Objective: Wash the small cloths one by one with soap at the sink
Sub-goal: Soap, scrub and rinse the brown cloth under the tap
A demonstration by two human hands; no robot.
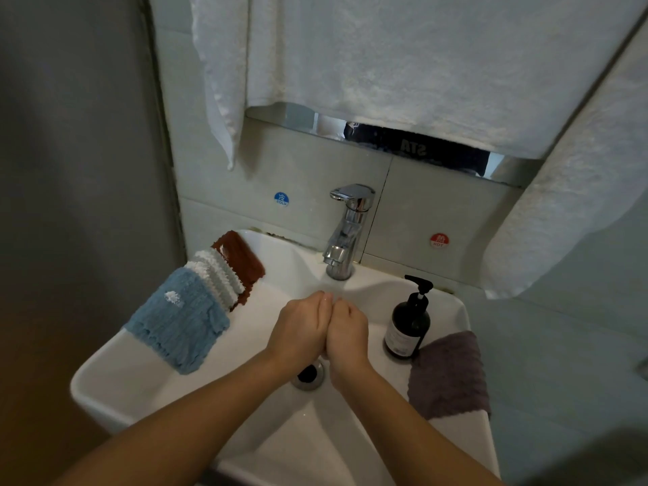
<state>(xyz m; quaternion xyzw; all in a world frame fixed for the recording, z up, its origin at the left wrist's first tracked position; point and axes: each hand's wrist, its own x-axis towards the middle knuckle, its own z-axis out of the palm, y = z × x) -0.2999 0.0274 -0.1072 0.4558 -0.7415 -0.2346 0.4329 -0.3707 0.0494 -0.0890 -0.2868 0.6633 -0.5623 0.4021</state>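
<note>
Over the white sink (115, 373), my left hand (301, 327) and my right hand (347, 331) are pressed together palm to palm just below the chrome faucet (345, 233). No cloth shows between them. The left fingers are fairly straight; the right fingers curl inward. A blue cloth (179, 324) hangs over the sink's left rim, with a white-grey ribbed cloth (219, 275) and a brown cloth (242, 257) behind it. A purple cloth (450, 377) lies on the right rim beside a dark soap pump bottle (408, 324).
The drain (308, 375) sits under my wrists. White towels (403, 57) hang over the mirror above the sink, and another towel (575, 191) hangs at the right. Blue cold (281, 199) and red hot (438, 239) stickers mark the wall tiles. A grey wall stands left.
</note>
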